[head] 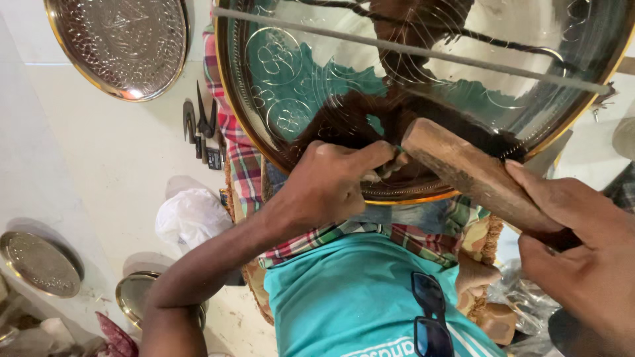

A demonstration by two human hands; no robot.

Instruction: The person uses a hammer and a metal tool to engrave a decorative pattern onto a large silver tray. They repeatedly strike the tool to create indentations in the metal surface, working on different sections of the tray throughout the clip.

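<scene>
A large shiny metal plate [311, 73] with engraved round patterns and a brass rim fills the upper middle of the view, resting against my lap. My left hand [331, 182] is closed on a small chisel-like tool [390, 162] pressed against the plate's lower part. My right hand [582, 244] grips a wooden mallet [463, 168] whose head sits right beside the tool's end. The tool's tip is mostly hidden by my fingers. A thin rod [410, 49] lies across the plate.
Another engraved plate [119, 43] lies on the pale floor at top left. Smaller metal dishes [40, 261] sit at lower left. Dark hand tools [198, 129] and a white cloth [192, 218] lie beside a checked cloth [241, 158]. Sunglasses [430, 314] hang on my teal shirt.
</scene>
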